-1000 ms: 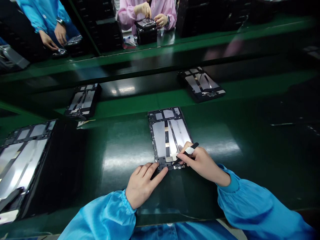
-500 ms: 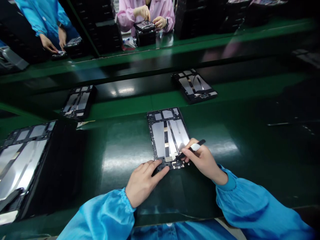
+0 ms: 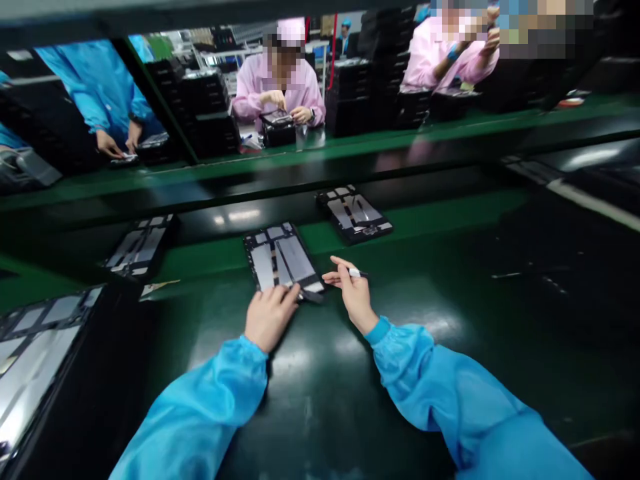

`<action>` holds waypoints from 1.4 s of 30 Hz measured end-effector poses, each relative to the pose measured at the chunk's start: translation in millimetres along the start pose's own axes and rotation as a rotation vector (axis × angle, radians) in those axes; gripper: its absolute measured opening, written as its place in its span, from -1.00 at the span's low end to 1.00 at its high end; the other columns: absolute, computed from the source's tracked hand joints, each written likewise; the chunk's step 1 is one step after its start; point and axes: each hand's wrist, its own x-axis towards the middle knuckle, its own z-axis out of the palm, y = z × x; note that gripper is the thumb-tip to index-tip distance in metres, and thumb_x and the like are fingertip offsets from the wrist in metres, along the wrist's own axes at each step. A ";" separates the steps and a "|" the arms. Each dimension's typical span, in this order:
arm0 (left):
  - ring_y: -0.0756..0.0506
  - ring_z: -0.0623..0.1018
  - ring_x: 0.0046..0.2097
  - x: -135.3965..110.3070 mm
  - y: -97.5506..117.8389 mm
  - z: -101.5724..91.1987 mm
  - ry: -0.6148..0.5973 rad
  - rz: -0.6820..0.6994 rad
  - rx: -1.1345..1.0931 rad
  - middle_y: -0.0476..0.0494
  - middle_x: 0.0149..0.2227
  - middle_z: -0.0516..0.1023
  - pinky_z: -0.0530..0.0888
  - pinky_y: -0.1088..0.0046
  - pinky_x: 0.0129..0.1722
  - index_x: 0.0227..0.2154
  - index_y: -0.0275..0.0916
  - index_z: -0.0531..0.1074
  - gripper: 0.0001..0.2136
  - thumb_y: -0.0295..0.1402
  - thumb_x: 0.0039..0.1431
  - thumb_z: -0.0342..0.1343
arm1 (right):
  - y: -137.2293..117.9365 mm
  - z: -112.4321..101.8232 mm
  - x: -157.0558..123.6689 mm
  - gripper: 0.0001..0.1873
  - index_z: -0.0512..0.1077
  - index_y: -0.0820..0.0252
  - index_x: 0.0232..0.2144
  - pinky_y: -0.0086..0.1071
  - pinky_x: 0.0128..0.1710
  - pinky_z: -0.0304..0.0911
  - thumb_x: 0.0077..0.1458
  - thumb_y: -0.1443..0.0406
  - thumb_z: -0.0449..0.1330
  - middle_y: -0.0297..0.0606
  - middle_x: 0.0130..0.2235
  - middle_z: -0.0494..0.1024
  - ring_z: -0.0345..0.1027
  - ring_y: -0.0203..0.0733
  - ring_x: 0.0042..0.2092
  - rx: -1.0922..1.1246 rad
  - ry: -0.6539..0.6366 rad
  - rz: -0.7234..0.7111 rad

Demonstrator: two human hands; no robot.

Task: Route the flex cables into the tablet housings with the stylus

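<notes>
A tablet back housing (image 3: 280, 257) lies on the dark green conveyor belt (image 3: 320, 400) in front of me, with silver foil panels and dark strips on it. My left hand (image 3: 270, 317) lies over its lower edge, fingers curled onto the rim. My right hand (image 3: 353, 290) is off the housing, just to its right. Its fingers pinch a slim black tool with a white band (image 3: 356, 273), whose tip is hidden behind the hand. A dark flat strip (image 3: 313, 297) juts from the housing's lower corner beside my left fingers.
Several similar tablet housings lie along the belt, one (image 3: 354, 213) ahead right, one (image 3: 143, 247) ahead left, and a large one (image 3: 40, 327) at the left. Across the line, co-workers in pink smocks (image 3: 277, 93) and a blue smock (image 3: 95, 90) stand near stacks of black trays (image 3: 210, 100).
My right hand has lifted off the housing and moved right, tool still in it. The view has tilted upward, so the housings sit higher and farther away. My left hand stays on the lower edge.
</notes>
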 end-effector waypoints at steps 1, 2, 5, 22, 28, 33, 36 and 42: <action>-0.20 0.49 -0.17 13.3 -21.4 8.2 0.028 -0.050 0.019 -0.21 -0.16 0.54 0.37 0.29 -0.26 0.07 -0.16 0.41 -0.69 -0.34 0.29 0.09 | 2.2 -3.7 15.6 -0.45 0.34 0.27 0.09 -0.23 -0.21 0.46 0.30 0.00 -0.08 -0.15 -0.36 0.63 0.56 -0.10 -0.29 -0.017 0.033 -0.011; -0.23 0.49 -0.16 25.5 -42.4 15.4 0.059 -0.102 0.033 -0.25 -0.14 0.55 0.38 0.25 -0.25 0.07 -0.18 0.42 -0.70 -0.38 0.29 0.07 | 4.6 -10.7 31.1 -0.44 0.31 0.30 0.12 -0.23 -0.22 0.46 0.31 0.02 -0.10 -0.14 -0.35 0.63 0.56 -0.10 -0.29 -0.039 0.075 -0.020; -0.30 0.48 -0.06 53.1 -85.5 31.0 0.150 -0.231 0.049 -0.39 -0.06 0.52 0.39 0.09 -0.14 0.07 -0.27 0.41 -0.65 -0.55 0.29 -0.10 | 12.2 -43.9 74.0 -0.49 0.21 0.33 0.17 -0.16 -0.03 0.38 0.32 0.15 -0.14 0.02 -0.10 0.59 0.52 -0.07 -0.08 -0.129 0.249 -0.043; -0.06 0.54 -0.16 123.9 19.3 76.3 0.119 -0.308 -0.491 -0.19 -0.11 0.46 0.54 0.33 -0.18 0.08 -0.33 0.32 -0.72 -0.35 0.40 -0.07 | 23.0 -70.8 104.3 -0.44 0.19 0.36 0.14 -0.08 0.14 0.21 0.12 0.24 0.09 0.17 0.06 0.49 0.36 0.03 0.12 -0.238 0.271 -0.064; 0.04 0.46 -0.39 24.6 10.3 21.1 -0.161 -0.242 -0.654 -0.03 -0.29 0.39 0.49 0.52 -0.37 0.13 -0.33 0.30 -0.46 -0.24 0.13 0.26 | 16.0 -96.1 2.5 -0.33 0.28 0.14 0.13 -0.13 0.04 0.36 -0.03 0.15 0.30 0.01 0.15 0.44 0.43 0.04 0.07 -0.115 -0.177 -0.061; -0.02 0.45 -0.35 -73.0 35.6 -26.1 -0.319 -0.232 -0.687 -0.03 -0.24 0.36 0.50 0.42 -0.29 0.34 -0.17 -0.04 -0.19 -0.32 0.11 0.28 | 7.1 -118.6 -80.8 -0.33 0.28 0.08 0.18 -0.19 -0.01 0.36 0.02 0.17 0.32 -0.20 -0.08 0.54 0.47 0.00 -0.03 -0.389 -0.439 -0.064; -0.05 0.46 -0.29 -98.8 48.0 -38.0 -0.352 -0.279 -0.702 -0.06 -0.21 0.35 0.49 0.38 -0.24 0.37 -0.10 -0.16 -0.21 -0.33 0.19 0.19 | 1.2 -122.0 -101.0 -0.38 0.29 0.09 0.17 -0.22 -0.12 0.40 0.07 0.16 0.28 -0.29 -0.23 0.52 0.49 -0.06 -0.19 -0.443 -0.442 -0.058; -0.09 0.48 -0.18 -94.9 54.0 -52.9 -0.230 -0.304 -0.737 -0.14 -0.08 0.44 0.47 0.37 -0.16 0.26 -0.12 0.17 -0.39 -0.23 0.18 0.22 | -23.4 -106.6 -113.9 -0.49 0.30 0.03 0.14 -0.13 0.00 0.37 0.16 0.19 0.25 -0.16 0.05 0.48 0.40 0.04 0.04 -0.497 -0.321 -0.206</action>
